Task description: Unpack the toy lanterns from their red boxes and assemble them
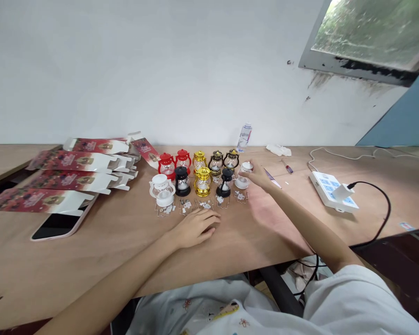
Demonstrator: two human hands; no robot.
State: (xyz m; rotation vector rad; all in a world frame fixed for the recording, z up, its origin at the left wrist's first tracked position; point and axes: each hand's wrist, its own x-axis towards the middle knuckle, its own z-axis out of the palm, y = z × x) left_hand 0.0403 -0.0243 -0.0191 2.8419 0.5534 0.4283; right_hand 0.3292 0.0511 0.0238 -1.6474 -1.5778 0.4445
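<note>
Several small toy lanterns stand in two rows on the wooden table (91, 260): red (166, 165), gold (203, 181), black (182, 182) and white (162, 190) ones. My right hand (256, 176) reaches to the right end of the front row, its fingers closed around a small white lantern (245, 173) there. My left hand (196, 225) lies flat on the table just in front of the row, fingers stretched out, holding nothing. Small wire handles with tags (185, 206) lie in front of the lanterns.
Flat red and white cartons (66, 179) are stacked at the left, over a phone (57, 225). A small bottle (245, 137) stands by the wall. A screwdriver (287, 167), a crumpled tissue (278, 150) and a white power strip (331, 190) with a black cable lie at the right.
</note>
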